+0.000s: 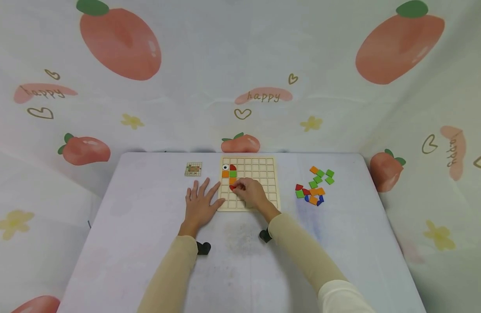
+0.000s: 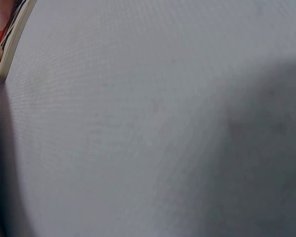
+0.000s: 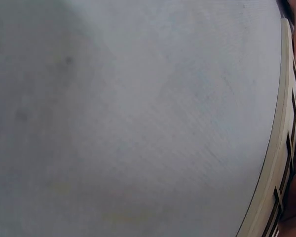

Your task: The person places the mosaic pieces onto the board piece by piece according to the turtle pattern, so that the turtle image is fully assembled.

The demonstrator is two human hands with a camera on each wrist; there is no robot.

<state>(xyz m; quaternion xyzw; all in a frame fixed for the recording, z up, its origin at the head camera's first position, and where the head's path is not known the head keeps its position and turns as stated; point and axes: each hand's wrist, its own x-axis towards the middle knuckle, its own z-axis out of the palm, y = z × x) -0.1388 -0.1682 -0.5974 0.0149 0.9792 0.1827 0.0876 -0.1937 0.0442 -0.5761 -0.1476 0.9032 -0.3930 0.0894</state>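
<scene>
The right hand (image 1: 251,191) pinches a red piece (image 1: 232,188) at the gridded board (image 1: 268,181), which lies beneath its fingers. Apart from it, the left hand (image 1: 201,204) spreads its fingers, thumb at the board's edge. A pattern card (image 1: 193,169) lies beyond the left fingertips; loose tiles (image 1: 317,179) lie right of the right hand.

I'm standing in what looks like a small screened-off nook, though whether it belongs to a home, an office or a studio I can't tell. Pale cloth (image 1: 209,52) hangs behind the far edge of the table (image 1: 232,274) and closes in beyond the left and right edges, creased like a curtain. Its print is cheerful: big red fruits (image 1: 124,45) with green leaves (image 1: 412,9), yellow flowers (image 1: 132,121), outlined hearts (image 1: 242,114) and the word "happy" (image 1: 263,96) repeated between the corners and beyond.
</scene>
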